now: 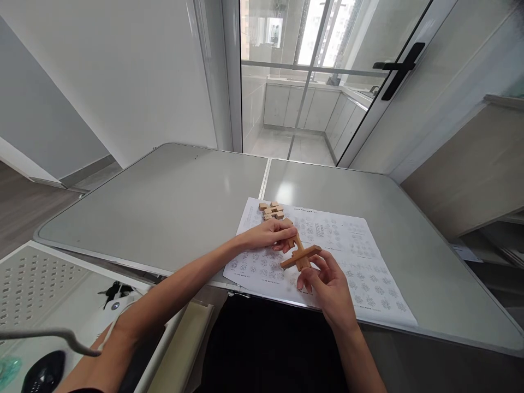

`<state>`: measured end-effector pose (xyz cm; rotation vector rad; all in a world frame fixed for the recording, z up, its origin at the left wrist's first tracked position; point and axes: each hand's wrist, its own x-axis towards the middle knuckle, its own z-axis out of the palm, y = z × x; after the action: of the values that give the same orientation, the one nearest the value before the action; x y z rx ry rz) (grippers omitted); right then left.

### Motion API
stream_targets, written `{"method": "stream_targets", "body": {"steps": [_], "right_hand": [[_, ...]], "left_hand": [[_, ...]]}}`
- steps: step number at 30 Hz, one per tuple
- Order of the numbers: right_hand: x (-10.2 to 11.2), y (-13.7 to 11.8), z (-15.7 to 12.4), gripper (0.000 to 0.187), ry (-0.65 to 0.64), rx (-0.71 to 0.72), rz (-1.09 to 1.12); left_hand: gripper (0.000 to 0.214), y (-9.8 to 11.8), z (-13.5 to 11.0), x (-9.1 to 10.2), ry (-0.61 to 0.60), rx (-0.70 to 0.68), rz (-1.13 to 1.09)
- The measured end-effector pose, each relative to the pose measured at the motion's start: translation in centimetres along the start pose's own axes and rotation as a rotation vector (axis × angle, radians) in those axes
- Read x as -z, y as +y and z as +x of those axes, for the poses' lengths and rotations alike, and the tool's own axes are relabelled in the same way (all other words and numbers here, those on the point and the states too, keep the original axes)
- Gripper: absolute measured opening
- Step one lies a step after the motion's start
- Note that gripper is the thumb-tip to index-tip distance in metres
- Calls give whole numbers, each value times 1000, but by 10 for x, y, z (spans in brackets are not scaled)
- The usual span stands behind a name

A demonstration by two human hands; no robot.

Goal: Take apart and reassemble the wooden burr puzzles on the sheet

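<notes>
Several notched wooden sticks (302, 255), crossed and partly interlocked like a burr puzzle, are held over the paper sheet (370, 262). My left hand (268, 234) comes in from the upper left, its fingers closed on the far end of the wooden pieces. At the near right, my right hand (331, 286) pinches them between thumb and fingers. One long stick lies slantwise across the others. Just beyond my left hand sits a small pile of notched wooden blocks (271, 210) on the sheet. The sheet is printed with many small diagrams.
The grey folding table (172, 202) has a seam down its middle. To the left stands a white perforated cart (36, 289) with keys, a cable and a black object on it. Behind the table is a glass door with a black handle (399, 71).
</notes>
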<state>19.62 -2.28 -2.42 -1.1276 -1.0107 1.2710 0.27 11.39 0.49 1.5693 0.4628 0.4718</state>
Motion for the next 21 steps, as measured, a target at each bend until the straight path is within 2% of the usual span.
{"method": "stream_targets", "body": {"steps": [21], "right_hand": [[2, 4, -2, 31, 1, 65, -5]], "left_hand": [[51, 6, 0, -2, 37, 18, 51]]}}
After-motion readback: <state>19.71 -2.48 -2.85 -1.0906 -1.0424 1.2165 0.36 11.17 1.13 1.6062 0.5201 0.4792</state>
